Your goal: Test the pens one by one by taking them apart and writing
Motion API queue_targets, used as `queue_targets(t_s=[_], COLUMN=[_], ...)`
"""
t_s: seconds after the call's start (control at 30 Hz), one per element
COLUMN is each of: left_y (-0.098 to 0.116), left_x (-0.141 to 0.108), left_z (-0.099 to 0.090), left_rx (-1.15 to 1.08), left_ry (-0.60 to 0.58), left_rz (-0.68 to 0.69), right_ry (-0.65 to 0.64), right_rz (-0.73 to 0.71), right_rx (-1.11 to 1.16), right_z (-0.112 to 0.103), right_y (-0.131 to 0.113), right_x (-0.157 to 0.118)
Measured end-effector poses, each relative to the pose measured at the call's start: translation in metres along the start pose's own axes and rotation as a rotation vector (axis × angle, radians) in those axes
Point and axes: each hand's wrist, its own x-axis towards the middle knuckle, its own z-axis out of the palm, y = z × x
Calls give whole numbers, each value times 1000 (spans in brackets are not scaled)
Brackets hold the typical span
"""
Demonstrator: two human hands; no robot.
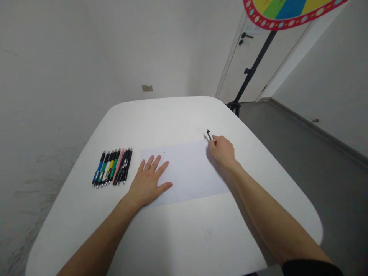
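A white sheet of paper (191,174) lies on the white table (172,119). My left hand (147,181) is spread flat on the paper's left part, fingers apart and holding nothing. At the paper's far right corner, my right hand (223,151) is closed around a white and black pen (210,135). The pen's upper end sticks out past my fingers; its lower end is hidden by the hand. A tiny dark mark shows near the paper's far left edge. Left of my left hand lies a row of several pens (112,167) in blue, green, white, yellow, pink and black.
Rounded table edges drop to a grey floor (287,153) on the right. Beyond the table stand a wall (172,50), a door (253,65) and a colourful wheel (290,11) on a black stand (253,71). Part of a dark object shows at the near table edge.
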Motion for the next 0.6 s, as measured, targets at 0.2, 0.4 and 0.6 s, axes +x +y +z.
queue_targets(t_s=[0.2,0.4,0.6], left_y=[-1,-1,-2], left_x=[0,1,0], left_z=[0,4,5], left_rx=[-8,-11,-22], left_ry=[-18,-12,8], left_rz=[-1,-10,-14], right_ry=[-69,-74,-65], right_rz=[-21,-38,-54], right_rx=[-226,-311,-312], right_z=[5,5,5], right_y=[-7,-10,-9], right_x=[-6,-11,-13])
